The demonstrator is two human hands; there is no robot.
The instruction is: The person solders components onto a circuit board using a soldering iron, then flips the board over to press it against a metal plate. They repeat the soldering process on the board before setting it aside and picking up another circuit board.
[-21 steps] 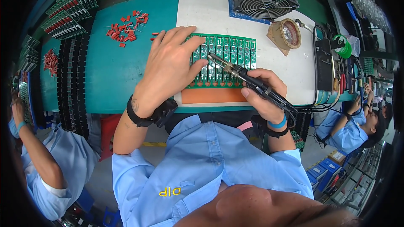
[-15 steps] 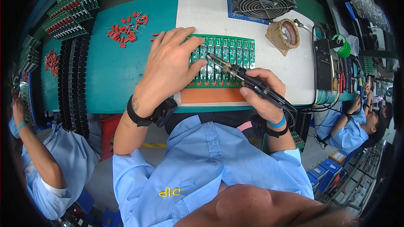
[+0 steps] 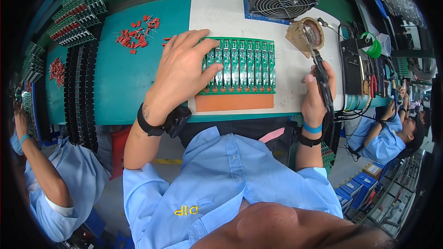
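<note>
A green circuit board panel (image 3: 244, 67) with a row of narrow boards lies before me, above an orange strip (image 3: 235, 103). My left hand (image 3: 183, 67) rests over the panel's left end, fingers stretched out and thumb apart; it covers that end. My right hand (image 3: 317, 94) is closed around the black handle of a soldering iron (image 3: 325, 83). The iron points away from me, its metal end at a round brown cup (image 3: 317, 28) on a tan base, right of the panel. Whether the tip touches the cup's inside, I cannot tell.
A black fan (image 3: 286, 1) stands at the back. Red components with wire leads (image 3: 138, 32) lie loose on the green mat (image 3: 124, 83). Filled boards (image 3: 76, 14) stand at the far left. A tool holder (image 3: 353, 71) and cables are right. Co-workers sit on both sides.
My right hand has swung the soldering iron off the panel, rightward and away, to the brown cup. My left hand stays over the panel's left end.
</note>
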